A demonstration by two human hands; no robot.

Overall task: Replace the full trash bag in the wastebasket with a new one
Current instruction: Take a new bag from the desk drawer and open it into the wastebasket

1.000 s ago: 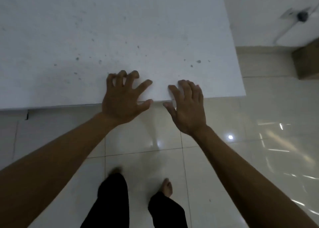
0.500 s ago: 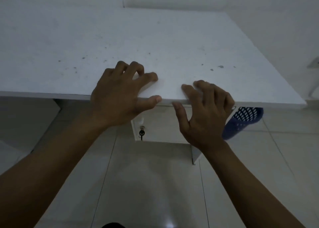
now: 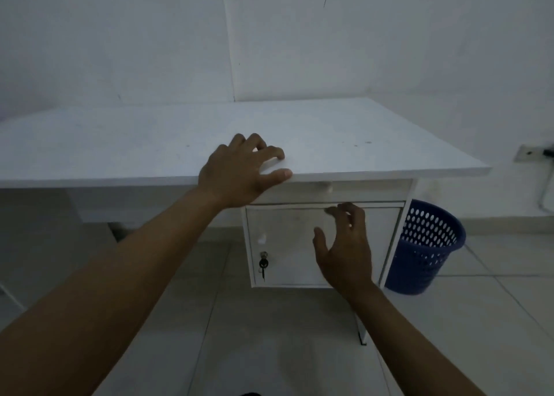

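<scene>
Head view: your left hand (image 3: 239, 174) rests on the desk (image 3: 120, 144) edge, fingers arched and spread, thumb along the rim, gripping nothing. Your right hand (image 3: 344, 251) hangs before the cabinet door (image 3: 284, 239), fingers loosely curled, empty. The blue wastebasket (image 3: 425, 245) stands on the floor just right of the cabinet, apart from your right hand.

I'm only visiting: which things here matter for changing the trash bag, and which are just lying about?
For the job:
- blue wastebasket, standing on the floor to the right of the desk's cabinet; no trash bag, full or new, is in view

Just lying about:
- white desk
- cabinet door
- key in the door's lock
- drawer knob
- wall socket
</scene>
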